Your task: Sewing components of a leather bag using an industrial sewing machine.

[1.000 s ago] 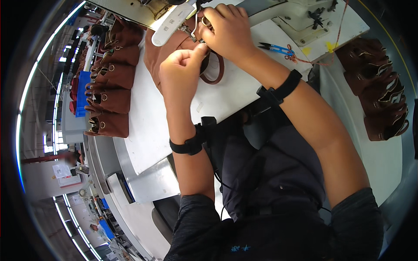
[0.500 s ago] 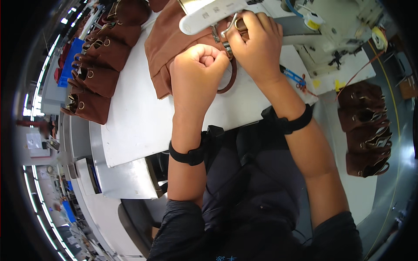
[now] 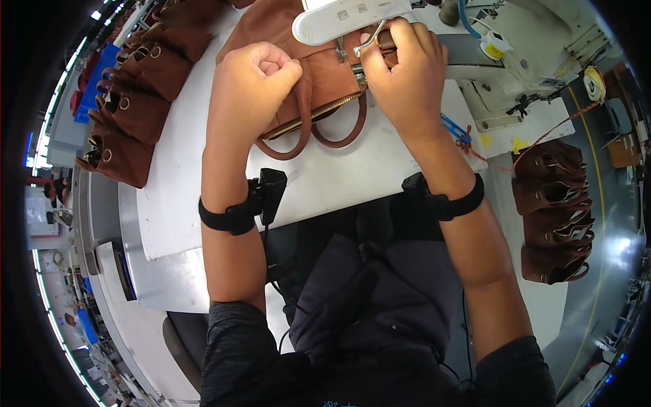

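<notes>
A brown handbag (image 3: pixel 329 76) lies at the sewing machine's white head (image 3: pixel 349 20), its brass-coloured zip (image 3: pixel 291 127) and two looped handles (image 3: pixel 358 129) toward me. Curled into a pinch, my left hand (image 3: pixel 251 88) is over the bag's left part, thumb tip beside one handle; whatever lies within its fingers is hidden. My right hand (image 3: pixel 409 78) is closed on the bag's right part, just right of the machine's bent metal lever (image 3: pixel 369 41). Its fingertips are partly hidden. The presser foot (image 3: pixel 340 49) stands over the leather between my hands.
Blue-handled thread snips (image 3: pixel 456 127) lie right of my right wrist, with a reddish cord attached. Several brown handbags (image 3: pixel 135 112) stand in a row along the left, and more (image 3: pixel 555 210) at the right. The machine's body (image 3: pixel 532 54) fills the far right.
My left hand has moved left, away from my right hand. The bag is turned, so its zip and both handles now show. My right hand stays near the machine's lever.
</notes>
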Available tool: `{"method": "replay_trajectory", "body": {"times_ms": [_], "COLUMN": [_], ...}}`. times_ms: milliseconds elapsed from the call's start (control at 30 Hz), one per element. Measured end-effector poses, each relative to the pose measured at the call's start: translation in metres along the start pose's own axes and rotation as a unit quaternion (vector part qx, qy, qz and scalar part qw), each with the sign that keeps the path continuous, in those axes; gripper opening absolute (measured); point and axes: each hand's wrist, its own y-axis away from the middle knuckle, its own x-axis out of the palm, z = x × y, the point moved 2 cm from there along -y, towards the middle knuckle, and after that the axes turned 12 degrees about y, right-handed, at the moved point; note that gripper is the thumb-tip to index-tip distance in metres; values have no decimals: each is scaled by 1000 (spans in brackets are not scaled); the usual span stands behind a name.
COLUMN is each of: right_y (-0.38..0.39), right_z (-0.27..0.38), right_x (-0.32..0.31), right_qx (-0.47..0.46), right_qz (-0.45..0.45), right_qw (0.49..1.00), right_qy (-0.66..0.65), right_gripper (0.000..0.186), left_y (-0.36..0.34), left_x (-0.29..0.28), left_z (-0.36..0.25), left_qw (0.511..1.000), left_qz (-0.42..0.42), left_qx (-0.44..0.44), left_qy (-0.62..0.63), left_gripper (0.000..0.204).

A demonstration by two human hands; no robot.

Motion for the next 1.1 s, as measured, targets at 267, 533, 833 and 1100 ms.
{"method": "replay_trajectory", "body": {"times_ms": [267, 533, 833, 1100], "right_y": [0, 0, -9, -18], "right_z": [-2, -1, 2, -2], "right_x": [1, 0, 0, -3], "right_qx": [-2, 7, 5, -8], "right_qz": [-2, -4, 2, 123], "right_qw": [1000, 1000, 1000, 992], "right_qy": [-2, -2, 6, 2], "right_gripper": [20, 20, 19, 17], "left_y": [35, 39, 38, 37], "left_x": [2, 54, 45, 47], "left_z": [3, 10, 14, 15], "left_qw": [900, 880, 874, 842], "left_qz": [-204, -37, -19, -41], "left_qx": [235, 394, 403, 446], "left_qy": [-304, -263, -272, -301], "left_gripper": [28, 31, 35, 34]}}
